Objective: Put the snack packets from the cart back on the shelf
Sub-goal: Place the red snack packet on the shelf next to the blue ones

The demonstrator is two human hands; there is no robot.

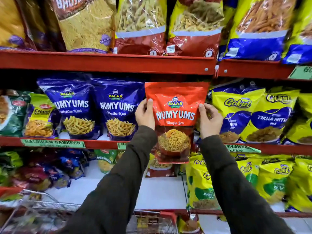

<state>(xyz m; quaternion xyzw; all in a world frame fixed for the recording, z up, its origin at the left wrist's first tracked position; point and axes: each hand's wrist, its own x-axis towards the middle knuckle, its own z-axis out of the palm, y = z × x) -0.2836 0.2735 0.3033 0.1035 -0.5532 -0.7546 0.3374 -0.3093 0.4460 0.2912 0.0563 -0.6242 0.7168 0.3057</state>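
Note:
I hold a red Numyums Bhujia Sev packet (175, 115) upright in front of the middle shelf (67, 142). My left hand (144, 114) grips its left edge and my right hand (210, 120) grips its right edge. The packet sits in the gap between a blue Numyums packet (118, 108) on the left and yellow Gokul packets (236, 112) on the right. Its bottom hangs below the shelf's red front edge. The wire cart (50, 215) is at the bottom left, partly behind my left sleeve; its contents are blurred.
The top shelf (108, 62) carries large namkeen bags. The bottom shelf (160, 188) has mixed small packets on the left, a white bare patch in the middle and yellow Gokul bags (270, 179) on the right. Green price labels (54, 143) line the shelf edges.

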